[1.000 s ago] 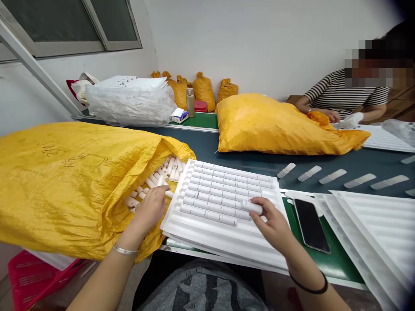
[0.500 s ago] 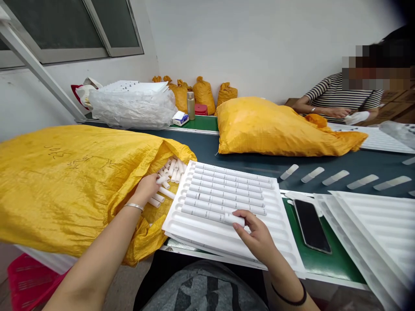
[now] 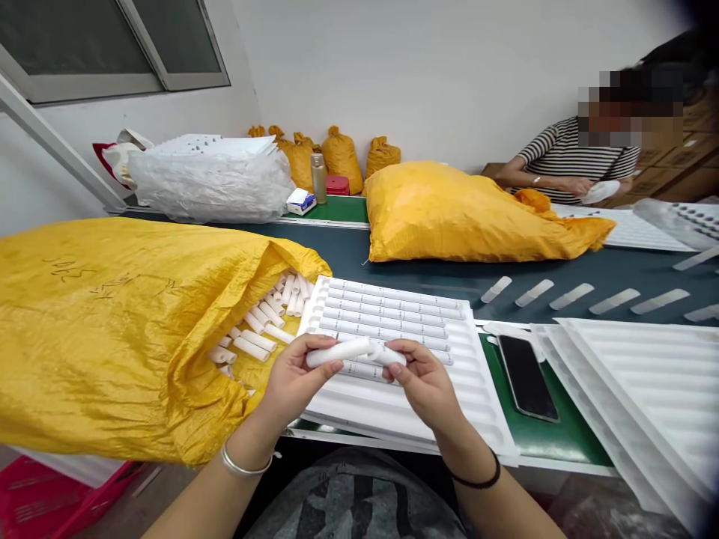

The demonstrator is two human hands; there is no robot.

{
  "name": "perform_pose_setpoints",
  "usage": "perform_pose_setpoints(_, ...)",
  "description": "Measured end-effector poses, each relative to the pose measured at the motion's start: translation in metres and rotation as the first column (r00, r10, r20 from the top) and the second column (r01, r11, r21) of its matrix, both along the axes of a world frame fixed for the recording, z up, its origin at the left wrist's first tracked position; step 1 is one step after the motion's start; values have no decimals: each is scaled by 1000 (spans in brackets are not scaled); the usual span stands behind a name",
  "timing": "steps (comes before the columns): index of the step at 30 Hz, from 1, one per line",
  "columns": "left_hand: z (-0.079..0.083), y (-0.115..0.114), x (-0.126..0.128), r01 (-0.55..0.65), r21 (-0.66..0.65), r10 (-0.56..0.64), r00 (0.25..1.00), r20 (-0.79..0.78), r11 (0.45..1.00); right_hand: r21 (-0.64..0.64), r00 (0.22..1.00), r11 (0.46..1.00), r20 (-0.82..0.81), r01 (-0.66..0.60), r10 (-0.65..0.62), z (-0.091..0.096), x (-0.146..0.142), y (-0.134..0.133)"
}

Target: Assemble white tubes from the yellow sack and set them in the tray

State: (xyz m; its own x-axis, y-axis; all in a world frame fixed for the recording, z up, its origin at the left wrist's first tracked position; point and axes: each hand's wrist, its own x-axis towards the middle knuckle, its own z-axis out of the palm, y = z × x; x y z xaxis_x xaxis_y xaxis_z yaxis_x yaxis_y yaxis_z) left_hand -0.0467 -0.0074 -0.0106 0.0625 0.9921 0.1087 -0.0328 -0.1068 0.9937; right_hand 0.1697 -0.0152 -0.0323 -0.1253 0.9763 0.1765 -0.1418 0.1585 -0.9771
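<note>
My left hand [image 3: 297,374] is closed on a plain white tube [image 3: 342,350]. My right hand [image 3: 424,378] pinches a white tube with small printed marks [image 3: 389,355]. The two tubes meet end to end above the grooved white tray [image 3: 477,404]; whether one sits inside the other I cannot tell. Rows of printed white tubes [image 3: 393,314] lie in the tray's far grooves. To the left, a yellow woven sack [image 3: 140,322] gapes open, with many loose white tubes [image 3: 252,344] at its mouth.
A phone [image 3: 528,378] lies right of the tray, beside stacked white trays [image 3: 645,374]. Translucent tubes [image 3: 571,296] lie in a line on the dark belt [image 3: 432,281]. Across it rest another yellow sack [image 3: 460,213] and a plastic-wrapped stack [image 3: 207,180]. A person in stripes [image 3: 567,157] works at far right.
My left hand has come out of the sack's mouth with a white tube. My right hand has lifted the printed tube off the tray, and both tubes now meet in front of me.
</note>
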Motion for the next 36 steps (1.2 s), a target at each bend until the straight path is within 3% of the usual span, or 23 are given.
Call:
perform_pose_setpoints(4,2,0,-9,40,-32,-46,970,-238,999,264,962,965,265,-7,-65,14,20,7)
perform_pose_setpoints(7,6,0,-10,64,-8,-63,941,-333,998,347,904,932,423,-103,-57,23,33,10)
perform_pose_setpoints(9,8,-1,-8,68,6,-62,938,-340,998,345,900,931,434,-119,-46,27,35,11)
perform_pose_setpoints(14,7,0,-2,15,54,-4,979,-205,998,221,978,974,189,43,-86,26,30,15)
perform_pose_setpoints(18,3,1,0,-21,103,33,992,-123,994,243,946,970,321,-27,-54,16,24,14)
perform_pose_setpoints(22,3,1,2,12,183,25,980,-197,983,183,948,979,318,-88,26,9,14,7)
perform_pose_setpoints(25,3,1,1,69,214,-4,957,-290,974,132,988,991,149,9,-28,9,8,5)
perform_pose_setpoints(27,3,1,-2,105,218,-25,939,-343,970,180,993,982,99,50,-68,12,9,6)
perform_pose_setpoints(32,-1,0,-2,159,186,-71,910,-408,970,281,927,950,374,-134,21,17,20,7)
perform_pose_setpoints(36,-1,-1,4,164,229,-46,894,-446,960,309,903,948,423,-70,-71,16,23,6)
